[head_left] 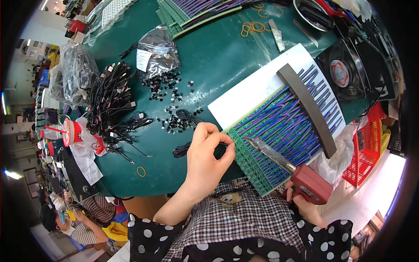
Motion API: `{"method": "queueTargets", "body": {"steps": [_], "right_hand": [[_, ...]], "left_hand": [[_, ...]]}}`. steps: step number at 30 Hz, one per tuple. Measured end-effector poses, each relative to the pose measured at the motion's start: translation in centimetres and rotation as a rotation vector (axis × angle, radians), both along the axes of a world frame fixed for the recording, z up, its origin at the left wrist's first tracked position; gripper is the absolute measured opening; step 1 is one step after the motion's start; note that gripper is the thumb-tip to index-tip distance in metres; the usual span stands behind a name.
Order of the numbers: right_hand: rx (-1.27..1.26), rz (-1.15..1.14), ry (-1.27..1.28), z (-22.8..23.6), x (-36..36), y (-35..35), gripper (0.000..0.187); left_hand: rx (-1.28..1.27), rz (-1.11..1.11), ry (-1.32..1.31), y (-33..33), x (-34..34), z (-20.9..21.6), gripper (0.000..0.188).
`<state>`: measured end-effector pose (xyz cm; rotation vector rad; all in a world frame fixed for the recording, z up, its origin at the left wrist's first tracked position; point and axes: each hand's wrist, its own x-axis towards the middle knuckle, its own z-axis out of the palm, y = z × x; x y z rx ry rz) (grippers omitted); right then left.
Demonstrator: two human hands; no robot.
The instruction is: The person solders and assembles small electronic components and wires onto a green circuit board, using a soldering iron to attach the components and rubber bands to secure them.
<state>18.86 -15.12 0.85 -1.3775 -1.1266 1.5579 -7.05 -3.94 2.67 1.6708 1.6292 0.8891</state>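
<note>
My left hand (205, 153) is closed in a pinch at the left corner of a green circuit board panel (251, 168). Whatever its thumb and forefinger hold there is too small to make out. A red-handled soldering gun (312, 185) is in my right hand (305, 207), its metal barrel slanting up and left over the panel. The gun's tip is close to my left fingertips. Rows of blue and purple wires (279, 126) cover much of the panel, and a dark curved bar (310, 109) lies across them. Under the panel is a white board (244, 98).
Left of my hands lie black USB cables (113, 98), small black connectors (163, 87) and a clear bag (158, 50). A fan (342, 72) stands at the right, near a red basket (364, 150). Rubber bands (253, 29) and more wired panels (192, 17) are at the far side. Another person (78, 225) sits lower left.
</note>
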Motion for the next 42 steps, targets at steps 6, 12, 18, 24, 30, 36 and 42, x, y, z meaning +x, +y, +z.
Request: {"method": "queueTargets", "body": {"steps": [6,12,18,24,30,36,42], "right_hand": [[-0.064,-0.012,0.070,0.3,-0.6,0.6,0.049],[-0.055,-0.026,-0.099,-1.0,-0.1,-0.5,0.050],[-0.052,0.028,-0.173,-0.5,-0.4,-0.3,0.052],[-0.010,0.014,-0.248,0.1,-0.7,-0.1,0.044],[-0.013,0.011,-0.169,1.2,-0.5,0.4,0.035],[-0.062,-0.098,0.060,1.8,-1.1,0.9,0.037],[0.003,0.036,0.129,0.8,0.0,0.4,0.059]], "left_hand": [[-0.014,-0.021,0.034,0.2,-0.1,-0.3,0.012],[-0.047,-0.036,0.008,0.4,-0.2,-0.1,0.011],[-0.099,-0.026,-0.001,0.5,-0.2,0.4,0.010],[-0.116,-0.027,-0.014,0.6,-0.1,0.3,0.009],[-0.128,-0.019,0.002,0.6,-0.2,0.8,0.009],[-0.113,-0.080,0.100,0.6,-0.4,0.5,0.010],[-0.038,-0.147,-0.012,-0.1,-0.9,0.1,0.010]]}}
